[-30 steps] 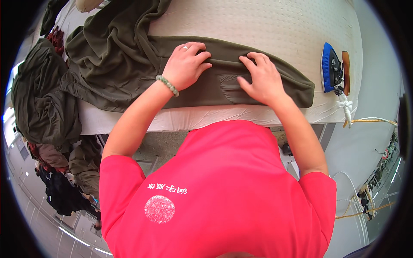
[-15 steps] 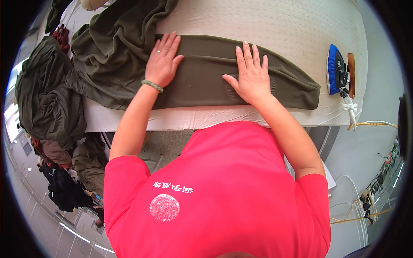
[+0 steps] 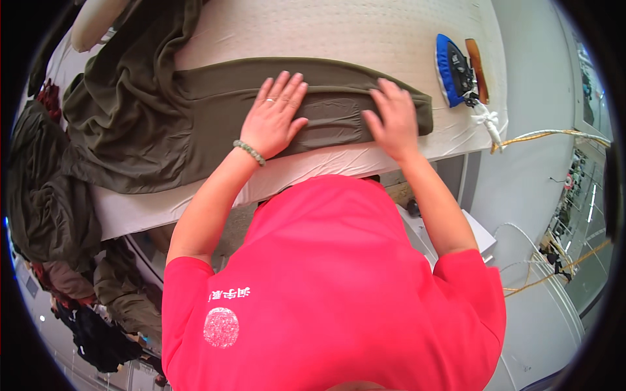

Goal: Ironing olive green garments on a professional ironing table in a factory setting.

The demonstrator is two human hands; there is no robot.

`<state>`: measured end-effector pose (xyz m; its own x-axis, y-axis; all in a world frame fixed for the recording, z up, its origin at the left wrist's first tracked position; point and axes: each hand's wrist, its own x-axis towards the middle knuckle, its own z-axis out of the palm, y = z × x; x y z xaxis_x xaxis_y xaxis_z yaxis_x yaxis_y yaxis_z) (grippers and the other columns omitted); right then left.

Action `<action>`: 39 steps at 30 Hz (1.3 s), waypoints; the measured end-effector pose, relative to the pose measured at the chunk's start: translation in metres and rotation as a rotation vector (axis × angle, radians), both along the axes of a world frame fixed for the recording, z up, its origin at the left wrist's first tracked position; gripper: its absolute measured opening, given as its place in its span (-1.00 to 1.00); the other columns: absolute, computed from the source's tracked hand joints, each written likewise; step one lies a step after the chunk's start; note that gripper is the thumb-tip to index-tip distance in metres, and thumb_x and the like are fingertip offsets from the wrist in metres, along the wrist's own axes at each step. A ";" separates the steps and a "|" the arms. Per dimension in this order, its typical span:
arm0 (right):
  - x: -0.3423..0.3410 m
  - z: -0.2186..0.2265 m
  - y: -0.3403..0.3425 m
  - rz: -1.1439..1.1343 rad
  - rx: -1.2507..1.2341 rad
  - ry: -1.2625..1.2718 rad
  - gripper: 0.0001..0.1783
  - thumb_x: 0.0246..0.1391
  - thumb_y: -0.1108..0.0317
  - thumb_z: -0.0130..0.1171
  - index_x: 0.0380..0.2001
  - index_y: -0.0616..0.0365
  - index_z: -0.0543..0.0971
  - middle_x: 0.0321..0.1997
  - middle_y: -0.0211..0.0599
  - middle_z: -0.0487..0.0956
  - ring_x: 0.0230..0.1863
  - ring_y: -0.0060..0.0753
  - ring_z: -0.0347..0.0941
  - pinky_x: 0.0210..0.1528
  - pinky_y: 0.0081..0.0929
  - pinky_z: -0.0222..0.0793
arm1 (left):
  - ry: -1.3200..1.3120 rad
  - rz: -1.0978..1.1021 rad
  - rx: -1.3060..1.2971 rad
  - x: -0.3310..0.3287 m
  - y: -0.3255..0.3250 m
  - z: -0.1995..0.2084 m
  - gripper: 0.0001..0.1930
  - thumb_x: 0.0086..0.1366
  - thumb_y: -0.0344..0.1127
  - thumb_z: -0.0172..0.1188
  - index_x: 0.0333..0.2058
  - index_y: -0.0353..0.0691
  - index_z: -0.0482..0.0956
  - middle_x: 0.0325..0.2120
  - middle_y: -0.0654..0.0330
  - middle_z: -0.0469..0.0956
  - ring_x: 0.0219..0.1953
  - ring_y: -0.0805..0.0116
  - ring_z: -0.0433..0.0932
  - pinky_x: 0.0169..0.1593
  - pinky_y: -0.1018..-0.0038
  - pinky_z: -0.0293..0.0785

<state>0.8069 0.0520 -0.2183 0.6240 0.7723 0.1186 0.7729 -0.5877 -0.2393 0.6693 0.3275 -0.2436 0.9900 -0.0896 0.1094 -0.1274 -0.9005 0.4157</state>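
Observation:
A dark olive-green garment (image 3: 225,94) lies along the table's near side, its long tapering part stretched flat to the right. My left hand (image 3: 272,120) rests palm down on that part, fingers spread, just left of a gathered oval patch (image 3: 329,120). Beyond the patch, towards the narrow end, my right hand (image 3: 396,124) lies flat too, with its fingertips slightly blurred. Neither hand grips the cloth. On the left the garment's wider part bunches into folds.
The padded white table (image 3: 313,32) carries an iron (image 3: 456,72) with a blue sole cover and wooden handle at the right; its cord (image 3: 548,133) runs off right. More olive cloth (image 3: 45,189) hangs over the left edge. A pale padded form (image 3: 94,23) stands far left.
Both hands have shifted right along the garment, the left one up to the patch, the right one off it towards the narrow end. My view has turned and moved right.

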 end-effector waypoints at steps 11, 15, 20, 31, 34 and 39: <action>0.085 0.020 -0.110 -0.677 0.233 1.275 -0.21 0.19 0.29 0.35 0.36 0.41 0.25 0.23 -0.16 0.52 0.15 -0.49 0.47 0.25 -0.49 0.34 | -0.179 0.199 -0.116 0.007 0.049 -0.027 -0.66 0.37 -0.35 0.17 0.12 -0.08 0.60 0.18 0.10 0.54 0.30 0.08 0.43 0.39 0.18 0.29; 0.078 0.092 -0.097 -0.534 0.431 1.296 -0.01 0.17 0.32 0.35 0.46 0.47 0.01 0.29 -0.05 0.47 0.17 -0.45 0.48 0.25 -0.49 0.35 | -0.084 0.232 0.175 0.019 0.007 -0.012 -0.54 0.39 -0.17 0.16 0.23 -0.10 0.48 0.32 0.08 0.37 0.42 0.08 0.24 0.46 0.13 0.11; 0.088 0.089 -0.101 -0.312 0.311 1.363 -0.01 0.13 0.38 0.33 0.48 0.42 0.00 0.09 -0.18 0.55 -0.06 -0.54 0.50 -0.01 -0.58 0.42 | 0.097 0.210 0.187 0.095 -0.130 -0.007 -0.19 0.38 0.17 0.07 0.40 -0.30 0.18 0.44 0.01 0.15 0.52 0.13 0.01 0.52 0.01 -0.22; 0.108 -0.021 -0.148 -0.476 0.360 1.390 -0.13 0.16 0.32 0.33 0.44 0.34 0.17 -0.31 -0.52 0.59 -0.44 -0.79 0.36 -0.47 -0.71 0.20 | 0.115 0.465 0.294 0.089 -0.115 -0.015 -0.33 0.40 0.15 0.05 0.38 -0.04 0.29 0.44 0.05 0.17 0.49 0.02 0.04 0.50 -0.04 -0.16; 0.107 -0.011 -0.142 -0.465 0.380 1.435 -0.24 0.17 0.30 0.34 0.36 0.33 0.30 -0.26 -0.48 0.63 -0.39 -0.77 0.43 -0.42 -0.72 0.26 | -0.079 0.842 0.472 0.014 -0.019 -0.045 -0.42 0.45 0.06 0.02 0.32 -0.11 0.37 0.37 0.02 0.28 0.44 -0.08 0.15 0.47 -0.01 -0.01; 0.104 -0.022 -0.121 -0.524 0.498 1.473 -0.51 0.17 0.25 0.37 0.09 0.29 0.56 -0.14 -0.39 0.69 -0.26 -0.67 0.54 -0.23 -0.68 0.40 | -0.270 0.360 -0.035 0.050 -0.098 -0.007 -0.64 0.27 -0.38 0.27 0.06 -0.19 0.58 0.13 0.06 0.55 0.25 0.00 0.46 0.29 0.15 0.40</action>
